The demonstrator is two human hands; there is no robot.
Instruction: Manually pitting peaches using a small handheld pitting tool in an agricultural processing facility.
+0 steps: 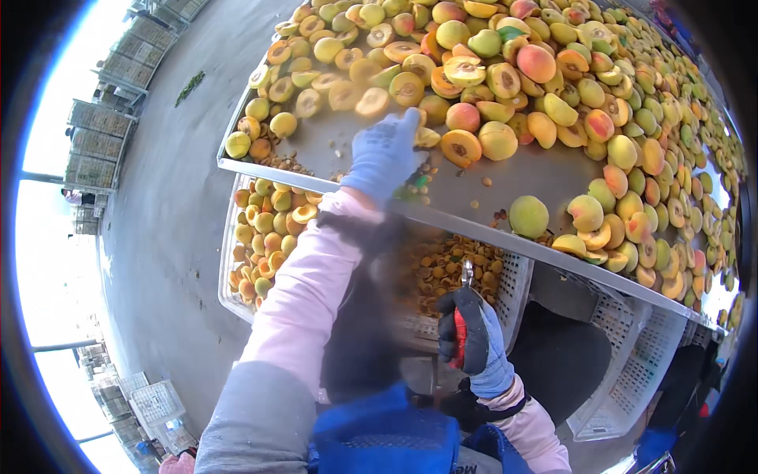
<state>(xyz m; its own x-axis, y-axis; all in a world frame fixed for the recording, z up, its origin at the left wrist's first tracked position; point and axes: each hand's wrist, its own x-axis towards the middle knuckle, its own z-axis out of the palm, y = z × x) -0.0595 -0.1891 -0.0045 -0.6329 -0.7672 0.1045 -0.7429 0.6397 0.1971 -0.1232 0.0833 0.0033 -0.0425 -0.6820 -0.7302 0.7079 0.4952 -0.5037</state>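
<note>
My left hand (383, 158), in a light blue glove, reaches over the near edge of the metal table (505, 186). It is slightly blurred; its visible fingers stretch toward a peach piece (427, 137), and no held thing shows. Cut peach halves (372, 102) lie just beyond it, some smeared by motion. Lower down, my right hand (474, 336), in a black and blue glove, is closed around a red-handled tool (459, 338). The tool's curved metal head (467, 272) points up, in front of a crate of small brown-orange pieces (462, 261).
Whole and halved peaches (568, 79) are heaped across the table's far and right parts. Under its front edge, a white crate (237, 304) holds peach halves. Another white crate (624, 371) stands at lower right. Stacked crates (99, 142) line the far left floor.
</note>
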